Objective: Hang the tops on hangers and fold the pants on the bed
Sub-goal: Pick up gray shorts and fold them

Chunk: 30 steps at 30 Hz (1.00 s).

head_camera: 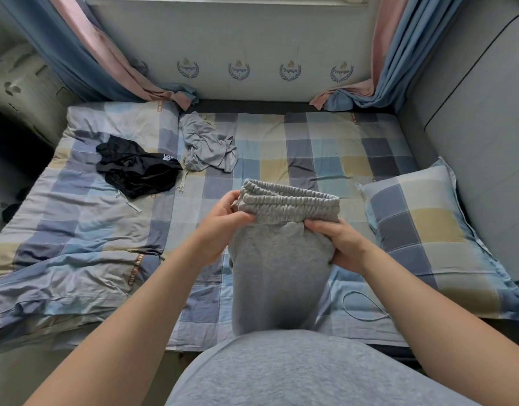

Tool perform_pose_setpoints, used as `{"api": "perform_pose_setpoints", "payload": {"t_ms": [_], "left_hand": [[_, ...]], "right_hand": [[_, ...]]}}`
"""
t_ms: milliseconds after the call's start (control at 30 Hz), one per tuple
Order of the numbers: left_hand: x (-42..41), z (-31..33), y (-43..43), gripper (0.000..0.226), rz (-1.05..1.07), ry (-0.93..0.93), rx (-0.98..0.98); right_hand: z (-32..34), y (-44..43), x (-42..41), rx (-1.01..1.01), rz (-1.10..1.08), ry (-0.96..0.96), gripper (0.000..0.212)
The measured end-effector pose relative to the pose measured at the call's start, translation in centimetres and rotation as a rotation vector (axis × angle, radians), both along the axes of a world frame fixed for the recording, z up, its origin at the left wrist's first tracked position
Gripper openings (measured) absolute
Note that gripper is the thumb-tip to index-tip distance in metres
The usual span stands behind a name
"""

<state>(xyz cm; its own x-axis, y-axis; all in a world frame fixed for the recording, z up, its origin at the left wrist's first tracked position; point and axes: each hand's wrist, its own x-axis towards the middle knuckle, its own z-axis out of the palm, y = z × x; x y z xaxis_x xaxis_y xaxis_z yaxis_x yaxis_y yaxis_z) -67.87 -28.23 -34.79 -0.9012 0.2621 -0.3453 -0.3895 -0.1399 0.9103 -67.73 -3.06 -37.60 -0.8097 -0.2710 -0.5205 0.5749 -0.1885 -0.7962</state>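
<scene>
Grey sweatpants [277,268] with an elastic waistband hang in front of me above the bed [325,153]. My left hand [220,227] pinches the cloth just under the waistband's left end. My right hand [340,244] grips the bunched fabric below the waistband's right end. The legs drop down toward my body and their ends are hidden. A crumpled black garment [135,168] lies on the left of the bed. Beside it, toward the middle, sits a crumpled light grey garment [208,145].
A checked quilt [76,230] covers the bed's left half, and a checked pillow [428,238] lies at the right. A loose cord [360,306] lies on the sheet near the pillow. Curtains [106,54] hang at both far corners. A grey padded wall [472,112] bounds the right side.
</scene>
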Motion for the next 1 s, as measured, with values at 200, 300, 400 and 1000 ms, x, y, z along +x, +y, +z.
{"api": "perform_pose_setpoints", "payload": {"t_ms": [200, 300, 400, 1000], "left_hand": [[-1.2, -3.8, 0.4, 0.044, -0.062, 0.272, -0.686], [-3.0, -3.7, -0.1, 0.026, -0.014, 0.296, -0.771], [-4.8, -2.6, -0.6, 0.022, 0.018, 0.359, -0.811], [1.3, -14.7, -2.9, 0.024, -0.189, 0.066, -0.977]], "right_hand": [[-1.5, -2.5, -1.4, 0.249, -0.150, 0.130, 0.021], [-1.1, -2.6, -3.4, 0.345, -0.117, 0.237, 0.027], [0.3, -2.6, -5.4, 0.386, -0.109, 0.325, 0.035], [-12.7, -4.5, 2.2, 0.756, 0.137, 0.105, 0.037]]}}
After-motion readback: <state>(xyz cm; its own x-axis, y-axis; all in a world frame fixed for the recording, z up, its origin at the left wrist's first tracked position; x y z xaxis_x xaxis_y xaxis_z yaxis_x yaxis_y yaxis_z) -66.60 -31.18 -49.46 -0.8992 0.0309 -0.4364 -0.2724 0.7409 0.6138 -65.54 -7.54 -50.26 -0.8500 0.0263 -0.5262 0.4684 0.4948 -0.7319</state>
